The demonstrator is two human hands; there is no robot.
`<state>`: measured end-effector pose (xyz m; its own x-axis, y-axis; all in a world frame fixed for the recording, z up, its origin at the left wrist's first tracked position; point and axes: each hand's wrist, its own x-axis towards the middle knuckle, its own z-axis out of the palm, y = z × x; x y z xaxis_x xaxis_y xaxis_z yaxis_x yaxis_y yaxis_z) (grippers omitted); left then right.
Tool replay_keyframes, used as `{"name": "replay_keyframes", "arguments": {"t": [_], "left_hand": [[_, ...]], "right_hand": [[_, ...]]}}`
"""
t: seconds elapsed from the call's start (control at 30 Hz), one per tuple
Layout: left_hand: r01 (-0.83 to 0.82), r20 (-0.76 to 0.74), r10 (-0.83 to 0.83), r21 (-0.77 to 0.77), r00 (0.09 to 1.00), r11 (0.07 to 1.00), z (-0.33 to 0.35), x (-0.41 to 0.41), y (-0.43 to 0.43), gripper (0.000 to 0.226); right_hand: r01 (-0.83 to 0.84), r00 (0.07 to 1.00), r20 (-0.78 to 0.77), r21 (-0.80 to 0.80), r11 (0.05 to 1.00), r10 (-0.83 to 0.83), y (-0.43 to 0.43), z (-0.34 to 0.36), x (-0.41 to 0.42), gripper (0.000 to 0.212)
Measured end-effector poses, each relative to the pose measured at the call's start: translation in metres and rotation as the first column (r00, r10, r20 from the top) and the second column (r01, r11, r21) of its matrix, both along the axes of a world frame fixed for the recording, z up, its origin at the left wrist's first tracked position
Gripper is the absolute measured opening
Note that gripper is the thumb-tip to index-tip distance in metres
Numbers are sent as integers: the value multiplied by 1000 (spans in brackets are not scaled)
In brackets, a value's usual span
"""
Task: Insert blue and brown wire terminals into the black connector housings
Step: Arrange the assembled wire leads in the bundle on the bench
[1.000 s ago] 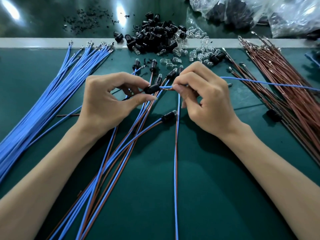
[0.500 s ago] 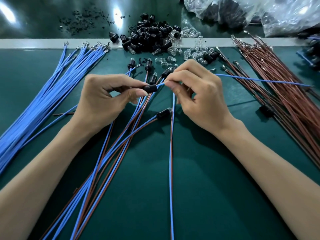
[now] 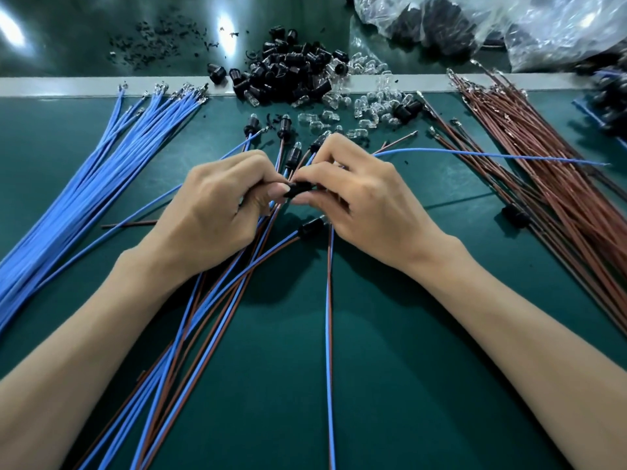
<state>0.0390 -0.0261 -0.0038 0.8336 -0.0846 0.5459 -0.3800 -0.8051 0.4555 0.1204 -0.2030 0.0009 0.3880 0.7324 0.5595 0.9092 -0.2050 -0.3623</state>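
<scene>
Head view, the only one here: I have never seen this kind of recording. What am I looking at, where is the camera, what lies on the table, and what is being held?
There is no machine. These are a person's two bare hands, filmed by a wide-angle camera worn on the head, looking forward and down.

The left hand pinches a small black connector housing. The right hand meets it from the other side and holds a blue wire that trails off to the right. The fingers hide how far it is in.

On the green mat lie:
- loose blue wires at the left
- brown wires at the right
- a pile of black housings and small clear bulbs at the back
- finished blue-and-brown pairs between the forearms

Plastic bags sit top right.
</scene>
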Motion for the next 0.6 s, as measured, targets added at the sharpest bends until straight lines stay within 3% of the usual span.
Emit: {"name": "replay_keyframes", "arguments": {"t": [0.3,0.6], "left_hand": [[70,-78,-60,129,995,989,8,-3,-3,24],[139,-105,-137,15,985,990,7,-3,0,25]], "right_hand": [[9,1000,18,9,1000,-9,-1,2,0,23],[-56,998,-8,59,997,56,0,-2,2,20]]}}
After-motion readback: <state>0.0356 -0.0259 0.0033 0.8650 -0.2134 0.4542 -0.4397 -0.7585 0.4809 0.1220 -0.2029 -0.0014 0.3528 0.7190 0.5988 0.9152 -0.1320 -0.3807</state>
